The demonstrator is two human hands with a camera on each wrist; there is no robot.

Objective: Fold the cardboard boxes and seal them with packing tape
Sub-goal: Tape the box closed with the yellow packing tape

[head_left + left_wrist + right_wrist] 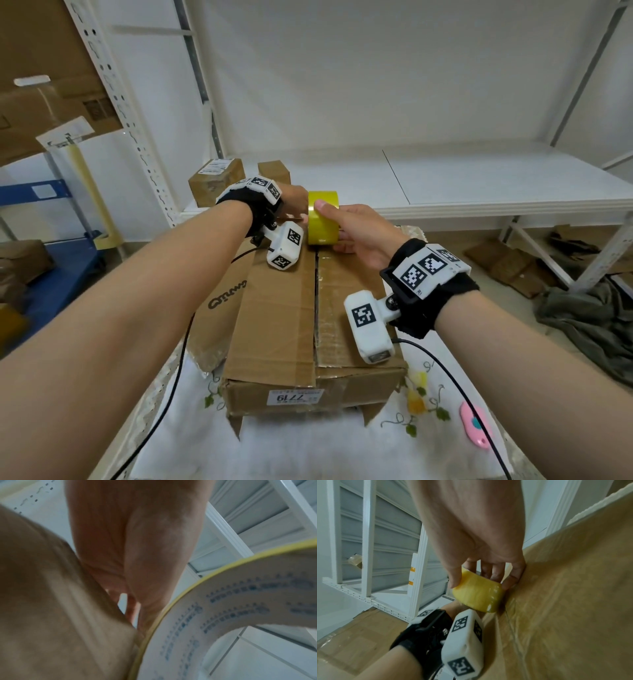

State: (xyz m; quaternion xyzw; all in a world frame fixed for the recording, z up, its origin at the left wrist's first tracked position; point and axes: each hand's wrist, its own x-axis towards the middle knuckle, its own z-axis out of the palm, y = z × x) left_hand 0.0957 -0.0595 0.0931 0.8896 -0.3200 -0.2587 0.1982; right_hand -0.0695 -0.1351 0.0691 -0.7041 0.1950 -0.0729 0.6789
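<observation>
A brown cardboard box (274, 318) lies on the table with its top flaps closed and the seam running away from me. At the seam's far end a yellow tape roll (322, 219) stands on edge. My right hand (334, 222) grips it, thumb on top and fingers round the right side; the right wrist view shows the same grip on the roll (477, 597). My left hand (301, 205) is just left of the roll at the box's far edge. In the left wrist view its thumb and fingers (135, 609) meet beside the roll's rim (223, 601), apparently pinching the tape end.
A pink cutter (474, 428) lies on the embroidered tablecloth (308, 452) at the near right. Two small boxes (215, 181) sit on the white shelf (479, 178) behind. Flattened cardboard (513, 263) and grey cloth (589, 325) lie on the floor right; a blue cart (51, 240) stands left.
</observation>
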